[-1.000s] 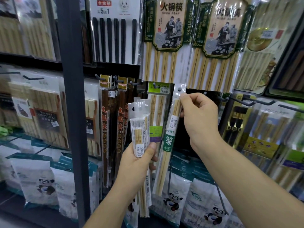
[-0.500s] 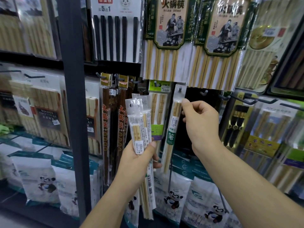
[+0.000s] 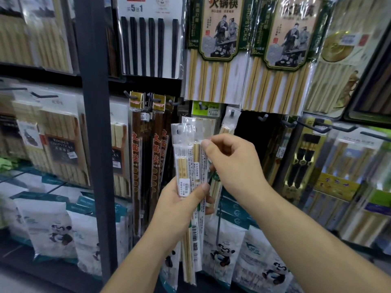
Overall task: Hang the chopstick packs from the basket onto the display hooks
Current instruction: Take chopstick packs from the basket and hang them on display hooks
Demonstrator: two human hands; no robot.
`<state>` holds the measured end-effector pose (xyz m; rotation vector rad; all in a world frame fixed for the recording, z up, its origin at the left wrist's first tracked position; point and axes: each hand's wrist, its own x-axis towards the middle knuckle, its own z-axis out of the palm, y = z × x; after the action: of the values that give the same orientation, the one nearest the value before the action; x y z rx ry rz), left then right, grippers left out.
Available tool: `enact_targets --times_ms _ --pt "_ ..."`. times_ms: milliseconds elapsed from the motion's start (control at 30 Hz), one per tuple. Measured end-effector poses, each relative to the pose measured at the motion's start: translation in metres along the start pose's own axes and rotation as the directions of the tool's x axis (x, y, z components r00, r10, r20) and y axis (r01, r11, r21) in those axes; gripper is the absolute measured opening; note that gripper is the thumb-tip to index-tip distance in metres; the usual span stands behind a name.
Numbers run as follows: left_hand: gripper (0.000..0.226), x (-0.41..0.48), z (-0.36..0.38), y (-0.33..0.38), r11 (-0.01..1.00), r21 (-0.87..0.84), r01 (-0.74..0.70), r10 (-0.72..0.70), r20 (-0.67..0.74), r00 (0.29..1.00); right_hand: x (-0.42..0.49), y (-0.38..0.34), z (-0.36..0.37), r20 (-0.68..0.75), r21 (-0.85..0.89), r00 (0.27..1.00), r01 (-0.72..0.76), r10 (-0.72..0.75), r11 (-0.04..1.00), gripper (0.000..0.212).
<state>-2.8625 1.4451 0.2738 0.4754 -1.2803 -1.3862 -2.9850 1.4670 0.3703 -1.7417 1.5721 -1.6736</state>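
Shop shelving fills my view, with packaged chopsticks hanging on pegs and panda-printed bags (image 3: 50,225) below them. My left hand (image 3: 182,206) grips a fanned bundle of chopstick packs (image 3: 186,157) around its middle, with the thumb pressed across the front and the other fingers wrapped behind. The packs stand nearly upright, long axis vertical. Their punched hanging tabs point up above my thumb, and the stick tips trail down past my wrist.

My right hand (image 3: 234,163) is curled beside the bundle, to the right of it. Its fingertips (image 3: 206,143) pinch the upper part of one pack near the back of the fan, just under its tab; the remaining fingers are folded into the palm.

Just above those right fingertips, one hung pack (image 3: 229,123) dangles on a peg (image 3: 232,112), tilted slightly with its top to the right.
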Motion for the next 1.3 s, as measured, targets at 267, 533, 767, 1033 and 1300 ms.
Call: enact_targets --times_ms 267,533,767,1033,1300 --pt "0.017 0.003 -0.001 -0.001 0.999 0.041 -0.006 0.01 -0.107 0.994 0.009 -0.004 -0.009 -0.139 0.107 0.99 0.02 -0.005 0.994 0.026" --pt "0.019 0.005 -0.007 -0.004 0.996 0.079 0.032 -0.023 -0.113 0.993 0.029 -0.004 -0.019 -0.235 0.117 0.972 0.0 0.028 0.993 0.034" --pt "0.015 0.002 -0.005 -0.003 0.994 0.102 0.028 -0.016 -0.116 0.993 0.032 0.002 -0.021 -0.229 0.086 0.972 -0.036 0.055 0.996 0.036" --pt "0.019 0.002 -0.005 -0.003 0.993 0.115 0.01 -0.001 -0.076 0.997 0.026 0.017 -0.023 -0.284 0.036 0.955 -0.077 0.084 0.996 0.039" --pt "0.019 0.001 0.001 0.0 0.995 0.066 -0.069 0.071 -0.037 0.997 -0.004 0.017 -0.012 -0.075 0.043 0.997 -0.017 0.02 0.999 0.022"
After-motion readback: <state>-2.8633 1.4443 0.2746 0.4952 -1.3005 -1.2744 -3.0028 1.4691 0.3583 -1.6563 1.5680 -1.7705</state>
